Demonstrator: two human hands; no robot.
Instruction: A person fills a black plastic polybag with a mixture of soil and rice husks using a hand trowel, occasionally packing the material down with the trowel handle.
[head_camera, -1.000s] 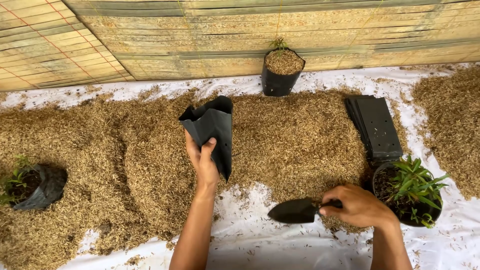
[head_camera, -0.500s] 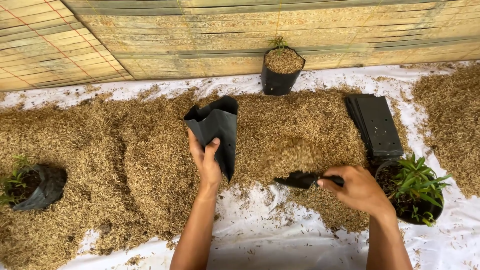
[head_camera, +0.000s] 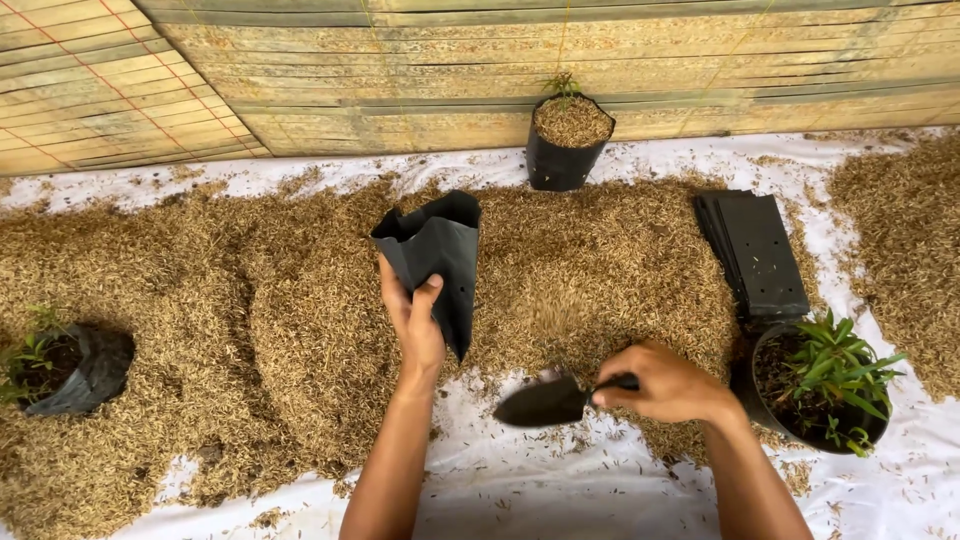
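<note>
Now your left hand (head_camera: 418, 325) grips the upright, open black plastic grow bag (head_camera: 432, 255) — your right hand (head_camera: 665, 383) clasps a small black trowel (head_camera: 545, 402), blade pointing left, just below-right of the bag.

Open white sheet (head_camera: 560, 480) lies below and between the fingers of both hands, with only scattered husk on it. Left fingers (head_camera: 425, 300) wrap an empty black bag (head_camera: 435, 255); beyond their tips the husk bed (head_camera: 300, 320) runs flat to the bamboo wall (head_camera: 500, 60), where a filled bag (head_camera: 568, 140) stands. Right fingers (head_camera: 625, 385) grip a trowel (head_camera: 545, 402); just right of them a potted plant (head_camera: 825, 385) blocks passage, with a stack of flat bags (head_camera: 755, 250) beyond it. Far left of the left fingers lies a tipped bag (head_camera: 75, 370).
</note>
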